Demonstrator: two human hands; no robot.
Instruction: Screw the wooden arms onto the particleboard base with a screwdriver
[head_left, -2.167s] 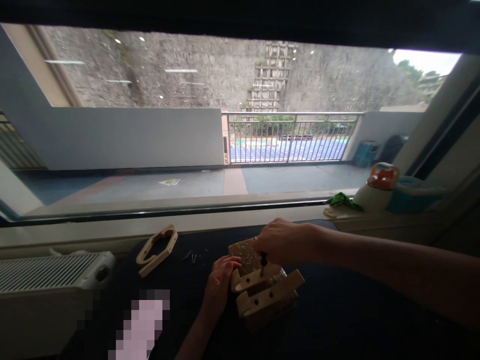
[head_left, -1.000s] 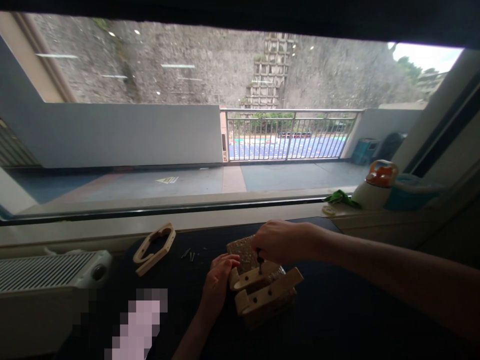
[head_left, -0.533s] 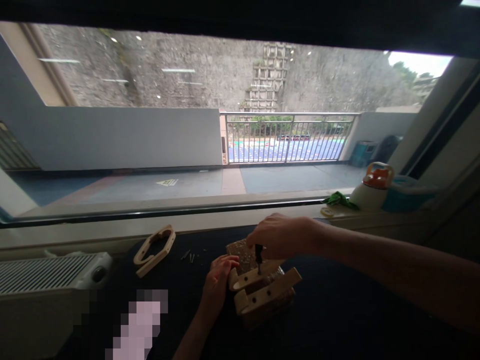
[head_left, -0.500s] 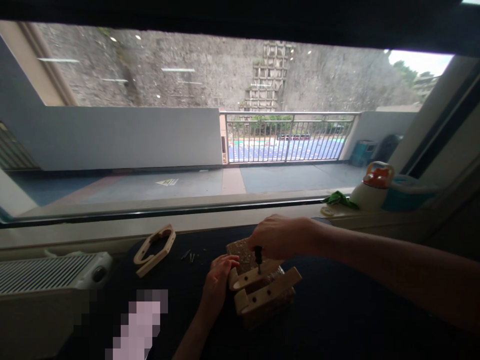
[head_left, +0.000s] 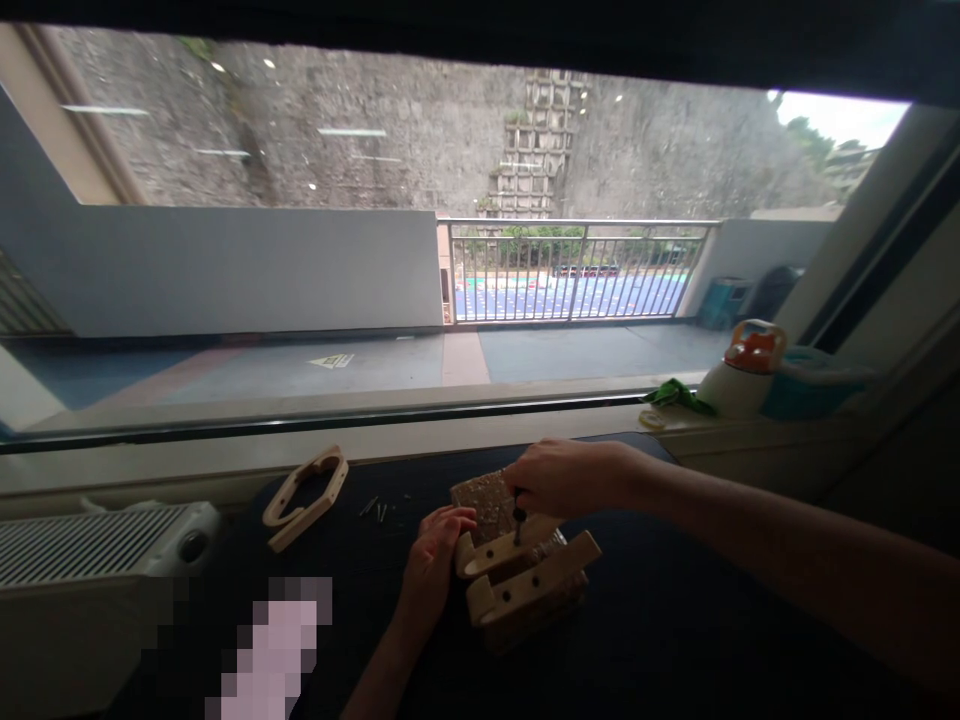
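Observation:
My right hand (head_left: 562,478) is closed around the handle of a dark screwdriver (head_left: 518,520), which points straight down. Its tip meets a hole in the pale wooden frame (head_left: 502,545), a looped piece with several dark holes. This frame lies over a brown, rough-textured block (head_left: 480,495). Beside the frame's left end, my left hand (head_left: 436,545) presses its fingers together against the wood and the block, steadying them. Some of its fingertips are hidden. A second wooden frame (head_left: 311,500) lies to the left, with a few loose screws (head_left: 375,510) between it and my left hand.
The dark tabletop (head_left: 645,620) runs up to a window sill (head_left: 405,437). On the sill at right stand a white kettle with an orange top (head_left: 739,375), a green cloth (head_left: 679,396) and a teal tub (head_left: 814,385). A white radiator (head_left: 112,545) is at left.
My right hand has shifted slightly, with its fingers turned a little on the screwdriver. The view has tilted slightly; the frame and my left hand stay together.

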